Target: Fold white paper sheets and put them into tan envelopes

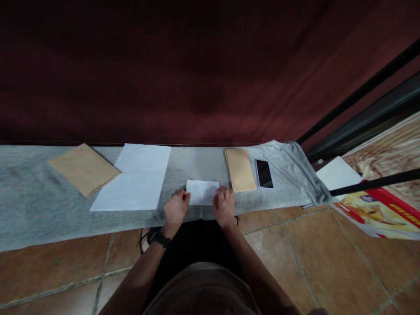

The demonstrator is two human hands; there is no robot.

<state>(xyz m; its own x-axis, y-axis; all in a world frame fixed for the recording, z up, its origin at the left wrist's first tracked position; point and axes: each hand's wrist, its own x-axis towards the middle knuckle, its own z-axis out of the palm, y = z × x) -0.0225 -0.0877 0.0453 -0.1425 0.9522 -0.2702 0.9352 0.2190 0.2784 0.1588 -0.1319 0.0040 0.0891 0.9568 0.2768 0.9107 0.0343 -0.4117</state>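
A folded sheet of white paper (202, 192) lies on the grey cloth in front of my body. My left hand (176, 208) pinches its left edge between thumb and curled fingers. At the opposite edge, my right hand (224, 205) grips the paper, its fingers bent and thumb tucked near the lower corner. Just right of that hand rests a small stack of brown envelopes (240, 170). To the left of my left hand, larger white paper (144, 175) lies flat, one side of it under another brown envelope stack (83, 168).
A phone (264, 173) with a dark screen lies beside the right envelopes. The grey cloth (42, 210) covers a narrow surface against a dark red curtain (183, 74). Black metal bars (367, 94) and a colourful printed box (382, 212) stand at the right, above a tiled floor (315, 245).
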